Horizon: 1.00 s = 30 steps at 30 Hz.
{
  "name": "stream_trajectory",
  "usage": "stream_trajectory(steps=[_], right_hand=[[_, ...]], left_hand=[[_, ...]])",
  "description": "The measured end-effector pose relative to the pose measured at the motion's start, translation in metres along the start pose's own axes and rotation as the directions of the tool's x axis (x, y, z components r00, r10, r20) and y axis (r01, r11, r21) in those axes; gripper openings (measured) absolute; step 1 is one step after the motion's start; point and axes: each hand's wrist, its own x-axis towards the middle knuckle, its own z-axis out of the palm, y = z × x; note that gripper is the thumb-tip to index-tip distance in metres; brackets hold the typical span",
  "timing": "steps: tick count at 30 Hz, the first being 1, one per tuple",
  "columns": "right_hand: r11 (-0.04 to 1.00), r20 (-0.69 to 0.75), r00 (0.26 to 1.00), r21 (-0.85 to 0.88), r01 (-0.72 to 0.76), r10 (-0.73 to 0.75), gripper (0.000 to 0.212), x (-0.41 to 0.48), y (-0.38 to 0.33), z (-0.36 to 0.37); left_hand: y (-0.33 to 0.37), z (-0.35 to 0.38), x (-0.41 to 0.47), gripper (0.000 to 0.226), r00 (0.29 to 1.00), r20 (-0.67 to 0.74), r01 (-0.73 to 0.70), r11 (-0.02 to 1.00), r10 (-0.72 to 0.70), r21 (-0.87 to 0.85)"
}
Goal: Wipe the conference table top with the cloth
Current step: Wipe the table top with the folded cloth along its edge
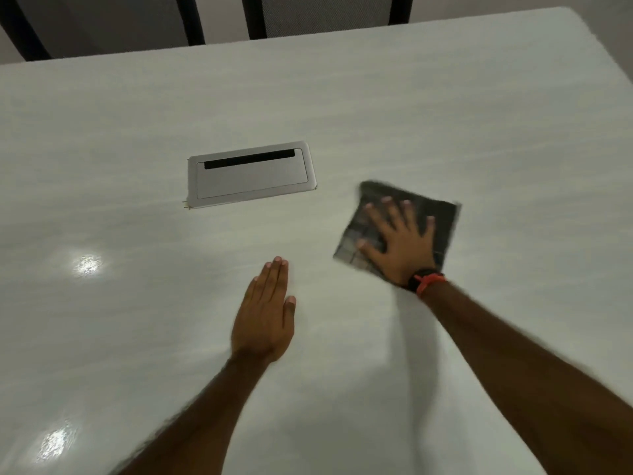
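Well, the right hand (399,241) lies flat with fingers spread, pressing the dark cloth (442,214) onto the worktop (445,114), a little right of the metal cable hatch (251,174); it grips nothing. The left hand (265,313) rests flat too, fingers straight and together, nearer the person. To wipe well, I'd keep the palm's weight even, overlap the strokes and skirt the hatch rim so the cloth doesn't snag. Bare surface runs wide toward the far edge, where chairs (329,15) stand behind.
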Motion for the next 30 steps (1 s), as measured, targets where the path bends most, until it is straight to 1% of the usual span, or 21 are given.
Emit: stream_trajectory(steps=[2,3,4,6,8,9,10,11,12,14,16,17,19,21,22,23,25,26,28,29,30], right_hand=[[0.928,-0.020,0.931,0.094,-0.361,0.364,0.081,-0.003,0.021,-0.002],[0.891,-0.023,0.895,0.108,-0.441,0.446,0.083,-0.010,0.016,0.000],[0.895,-0.035,0.897,0.091,-0.436,0.441,0.084,-0.021,0.003,0.003],[0.980,-0.024,0.980,0.035,-0.197,0.198,0.079,-0.057,-0.026,0.015],[0.989,0.071,0.987,-0.018,0.143,-0.142,0.074,-0.088,-0.025,0.017],[0.972,0.094,0.968,-0.026,0.235,-0.232,0.072,-0.090,-0.011,0.011],[0.972,0.086,0.969,-0.031,0.234,-0.231,0.071,-0.086,0.006,0.007],[0.990,0.061,0.989,-0.027,0.140,-0.138,0.071,-0.080,0.021,0.005],[0.999,0.030,0.999,0.008,-0.035,0.034,0.071,-0.074,0.031,0.003],[0.919,-0.012,0.923,0.106,-0.381,0.384,0.073,-0.071,0.030,0.006],[0.876,-0.028,0.880,0.105,-0.470,0.475,0.074,-0.090,-0.005,0.015],[0.911,-0.032,0.912,0.080,-0.405,0.408,0.073,-0.109,-0.025,0.023],[0.992,0.017,0.992,0.015,-0.124,0.123,0.071,-0.160,-0.052,0.035],[0.994,0.113,0.988,0.006,0.110,-0.110,0.070,-0.206,-0.047,0.036],[0.991,0.120,0.984,0.001,0.133,-0.132,0.070,-0.223,-0.033,0.035],[0.996,0.103,0.990,-0.003,0.093,-0.092,0.070,-0.236,-0.014,0.032],[0.992,0.070,0.990,0.001,-0.126,0.126,0.072,-0.249,0.030,0.026],[0.963,0.049,0.962,0.025,-0.270,0.269,0.073,-0.252,0.050,0.022],[0.839,0.026,0.846,0.114,-0.532,0.533,0.074,-0.250,0.070,0.018],[0.784,0.023,0.793,0.137,-0.606,0.609,0.075,-0.246,0.065,0.018],[0.775,0.016,0.784,0.137,-0.617,0.621,0.076,-0.246,0.053,0.020]], left_hand=[[0.000,0.001,0.000,0.061,1.000,-0.003,0.008,1.000,-0.008,0.002],[0.000,0.001,0.001,0.061,1.000,-0.004,0.011,1.000,-0.011,0.002],[0.000,0.001,0.001,0.061,1.000,-0.002,0.011,1.000,-0.011,0.002],[0.000,0.001,0.000,0.061,1.000,0.005,0.007,1.000,-0.007,0.003],[0.000,0.001,0.001,0.061,1.000,0.012,0.008,1.000,-0.009,0.006],[0.000,0.001,0.001,0.061,1.000,0.016,0.010,1.000,-0.010,0.004],[0.000,0.001,0.001,0.061,1.000,0.015,0.009,1.000,-0.009,0.005],[-0.001,0.002,0.001,0.061,1.000,0.012,0.007,1.000,-0.008,0.008],[-0.001,0.002,0.001,0.061,1.000,0.009,0.007,1.000,-0.007,0.011],[0.000,0.000,0.002,0.061,1.000,0.005,0.000,1.000,0.000,0.008],[0.001,-0.001,0.001,0.062,1.000,-0.002,-0.004,1.000,0.004,0.002],[0.001,-0.002,0.001,0.062,1.000,-0.002,-0.004,1.000,0.004,0.002],[0.002,-0.003,0.000,0.062,1.000,-0.007,-0.014,1.000,0.014,0.020],[0.001,-0.002,0.001,0.062,1.000,-0.005,-0.020,0.999,0.020,0.033],[0.002,-0.002,0.000,0.062,1.000,0.000,-0.018,0.999,0.018,0.037],[0.003,-0.002,-0.001,0.062,1.000,0.002,-0.017,0.999,0.017,0.044],[0.006,-0.002,-0.004,0.063,1.000,0.015,0.000,0.999,-0.001,0.045],[0.010,-0.002,-0.007,0.064,0.999,0.028,0.017,0.999,-0.018,0.035],[0.022,0.001,-0.022,0.065,0.998,0.043,0.052,0.999,-0.052,0.016],[0.032,0.004,-0.033,0.065,0.997,0.044,0.059,0.998,-0.060,0.013],[0.044,0.007,-0.045,0.066,0.997,0.046,0.058,0.998,-0.059,0.012]])
